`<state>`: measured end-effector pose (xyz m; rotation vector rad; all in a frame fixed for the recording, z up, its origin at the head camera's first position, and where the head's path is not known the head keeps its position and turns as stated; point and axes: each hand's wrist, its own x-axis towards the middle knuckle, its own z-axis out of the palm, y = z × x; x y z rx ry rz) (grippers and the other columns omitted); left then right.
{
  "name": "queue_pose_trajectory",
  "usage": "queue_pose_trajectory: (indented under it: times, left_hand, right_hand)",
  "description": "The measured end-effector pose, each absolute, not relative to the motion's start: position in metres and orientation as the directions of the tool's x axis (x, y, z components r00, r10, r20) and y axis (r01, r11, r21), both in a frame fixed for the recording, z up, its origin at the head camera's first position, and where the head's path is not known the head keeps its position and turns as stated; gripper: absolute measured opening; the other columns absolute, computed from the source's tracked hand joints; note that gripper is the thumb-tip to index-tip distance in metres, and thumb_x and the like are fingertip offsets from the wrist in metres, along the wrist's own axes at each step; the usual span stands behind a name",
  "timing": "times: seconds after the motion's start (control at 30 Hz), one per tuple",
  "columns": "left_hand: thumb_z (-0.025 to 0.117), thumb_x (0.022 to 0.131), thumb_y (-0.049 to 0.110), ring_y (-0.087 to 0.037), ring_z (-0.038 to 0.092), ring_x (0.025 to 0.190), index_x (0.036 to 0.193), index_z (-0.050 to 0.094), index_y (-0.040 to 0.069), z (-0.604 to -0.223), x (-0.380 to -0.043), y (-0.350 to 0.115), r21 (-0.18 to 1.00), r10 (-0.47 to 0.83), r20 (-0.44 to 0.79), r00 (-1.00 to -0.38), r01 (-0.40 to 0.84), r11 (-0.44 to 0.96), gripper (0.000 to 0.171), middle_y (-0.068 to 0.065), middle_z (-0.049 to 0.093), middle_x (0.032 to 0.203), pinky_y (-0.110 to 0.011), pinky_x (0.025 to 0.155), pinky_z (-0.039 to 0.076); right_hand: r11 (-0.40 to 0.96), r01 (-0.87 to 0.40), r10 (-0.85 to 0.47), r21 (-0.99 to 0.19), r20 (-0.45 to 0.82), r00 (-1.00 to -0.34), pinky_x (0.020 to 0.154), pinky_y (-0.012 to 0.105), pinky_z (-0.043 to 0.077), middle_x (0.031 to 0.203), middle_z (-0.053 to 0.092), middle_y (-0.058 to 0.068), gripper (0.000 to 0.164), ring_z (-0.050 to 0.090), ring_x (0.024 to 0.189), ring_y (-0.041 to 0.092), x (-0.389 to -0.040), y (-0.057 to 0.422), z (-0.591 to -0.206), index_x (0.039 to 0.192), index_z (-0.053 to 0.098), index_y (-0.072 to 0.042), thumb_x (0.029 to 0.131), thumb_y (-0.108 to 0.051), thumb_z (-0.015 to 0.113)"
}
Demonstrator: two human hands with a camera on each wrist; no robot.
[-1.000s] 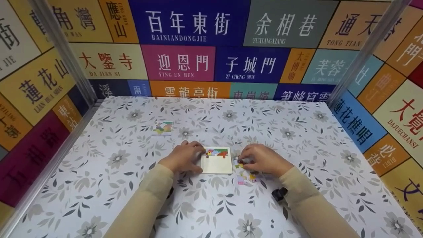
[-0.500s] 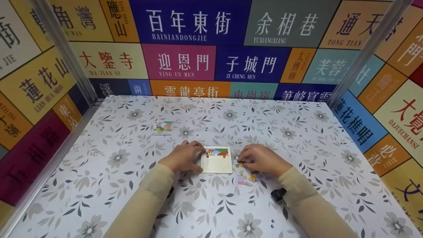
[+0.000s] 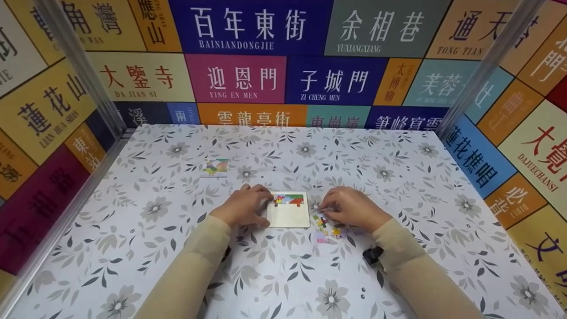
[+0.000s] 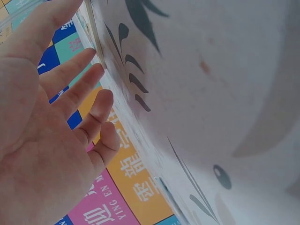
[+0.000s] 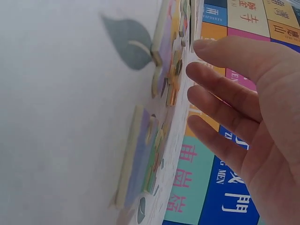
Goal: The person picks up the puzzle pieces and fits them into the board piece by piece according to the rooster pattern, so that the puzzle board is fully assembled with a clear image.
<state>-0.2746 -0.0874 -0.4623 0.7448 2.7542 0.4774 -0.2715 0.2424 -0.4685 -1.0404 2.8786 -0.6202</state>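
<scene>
A shallow cream puzzle tray (image 3: 288, 217) lies flat on the table with a strip of joined jigsaw pieces (image 3: 293, 199) along its far edge. My left hand (image 3: 248, 205) rests at the tray's left side, thumb and fingertips at its edge; the left wrist view shows loosely extended fingers (image 4: 77, 91) beside the thin tray edge (image 4: 95, 35). Right of the tray lie several loose jigsaw pieces (image 3: 323, 225). Just above them hovers my right hand (image 3: 352, 208), fingers loosely bent. In the right wrist view nothing shows between its fingers, and a lilac-edged piece (image 5: 135, 159) lies nearby.
A small colourful picture card (image 3: 215, 167) lies farther back, left of the tray. White floral cloth (image 3: 283, 274) covers the table. Printed panels (image 3: 239, 79) stand behind and on both sides, with clear corner posts (image 3: 491, 66). Both sleeves reach in from the front.
My right fingers have come up slightly off the loose pieces, and a dark-marked piece now shows among them. The left hand and tray keep their places; the head view has tilted a little.
</scene>
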Motion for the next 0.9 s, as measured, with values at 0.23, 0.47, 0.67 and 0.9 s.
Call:
queue_pose_trajectory:
  times: [0.23, 0.47, 0.67, 0.9]
  left_hand:
    - [0.088, 0.081, 0.037, -0.032, 0.050, 0.125, 0.139, 0.064, 0.018, -0.461, -0.278, -0.088, 0.333, 0.538, -0.109, -0.836, 0.479, 0.812, 0.066, -0.002, 0.055, 0.148, -0.052, 0.104, 0.046]
    - [0.087, 0.082, 0.038, -0.031, 0.048, 0.129, 0.140, 0.063, 0.018, -0.469, -0.276, -0.086, 0.341, 0.535, -0.133, -0.834, 0.469, 0.815, 0.067, -0.001, 0.054, 0.150, -0.051, 0.107, 0.043]
    - [0.088, 0.081, 0.037, -0.031, 0.048, 0.131, 0.140, 0.064, 0.019, -0.467, -0.275, -0.085, 0.349, 0.527, -0.137, -0.839, 0.457, 0.818, 0.067, -0.001, 0.054, 0.150, -0.051, 0.109, 0.042]
    - [0.088, 0.080, 0.036, -0.029, 0.047, 0.131, 0.141, 0.063, 0.019, -0.468, -0.274, -0.086, 0.364, 0.522, -0.142, -0.841, 0.446, 0.818, 0.067, 0.000, 0.054, 0.150, -0.051, 0.110, 0.042]
  right_hand:
    - [0.684, -0.613, -0.629, -0.395, 0.106, -0.770, 0.082, 0.038, 0.056, 0.104, 0.074, -0.006, 0.014, 0.068, 0.091, 0.016, -0.271, 0.245, -0.463, 0.102, 0.082, -0.019, 0.089, -0.024, 0.081]
    - [0.700, -0.589, -0.624, -0.403, 0.055, -0.779, 0.075, 0.032, 0.053, 0.103, 0.073, -0.004, 0.018, 0.066, 0.084, 0.018, -0.262, 0.242, -0.470, 0.105, 0.082, -0.020, 0.088, -0.026, 0.082]
    - [0.702, -0.601, -0.633, -0.382, 0.052, -0.773, 0.071, 0.030, 0.050, 0.099, 0.073, -0.002, 0.020, 0.064, 0.080, 0.018, -0.261, 0.238, -0.471, 0.106, 0.082, -0.019, 0.086, -0.025, 0.084]
    - [0.697, -0.604, -0.632, -0.387, 0.068, -0.772, 0.084, 0.038, 0.055, 0.105, 0.075, -0.005, 0.019, 0.067, 0.093, 0.016, -0.263, 0.236, -0.471, 0.107, 0.081, -0.019, 0.088, -0.016, 0.082]
